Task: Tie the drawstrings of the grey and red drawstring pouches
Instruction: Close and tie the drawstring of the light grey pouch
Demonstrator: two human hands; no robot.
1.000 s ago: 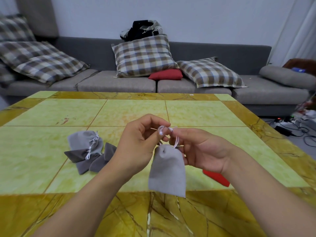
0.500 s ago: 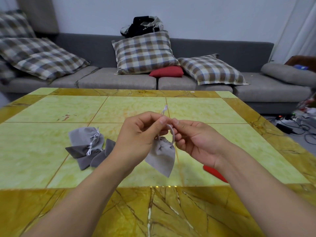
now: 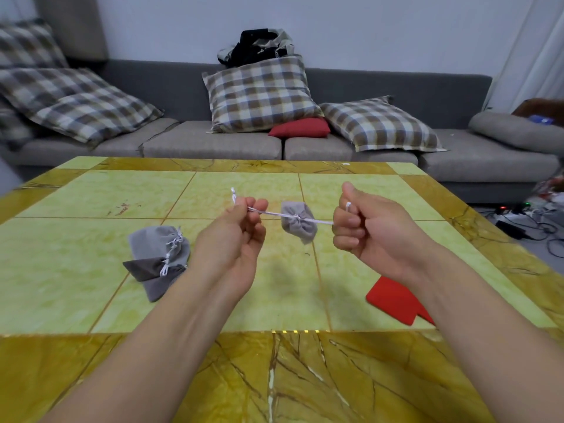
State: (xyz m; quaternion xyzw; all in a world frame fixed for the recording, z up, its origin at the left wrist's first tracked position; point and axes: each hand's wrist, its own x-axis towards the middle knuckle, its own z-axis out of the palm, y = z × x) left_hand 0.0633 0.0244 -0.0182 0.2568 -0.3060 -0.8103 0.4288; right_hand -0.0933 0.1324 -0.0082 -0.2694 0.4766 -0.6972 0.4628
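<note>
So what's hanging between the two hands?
In the head view, a grey drawstring pouch hangs on its taut white drawstring, between left hand and right hand.

No legible txt, labels, brands or nos. anywhere in view.

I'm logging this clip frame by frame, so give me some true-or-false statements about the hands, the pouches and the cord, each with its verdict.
1. Both hands grip the white cord. True: left hand, right hand.
2. The held grey pouch lies flat on the table. False: it hangs on the cord between the hands.
3. The cord is pulled taut. True.
4. The red pouch is in the left hand. False: it lies on the table under the right forearm.
5. The other grey pouches lie to the left of the left hand. True.
</note>
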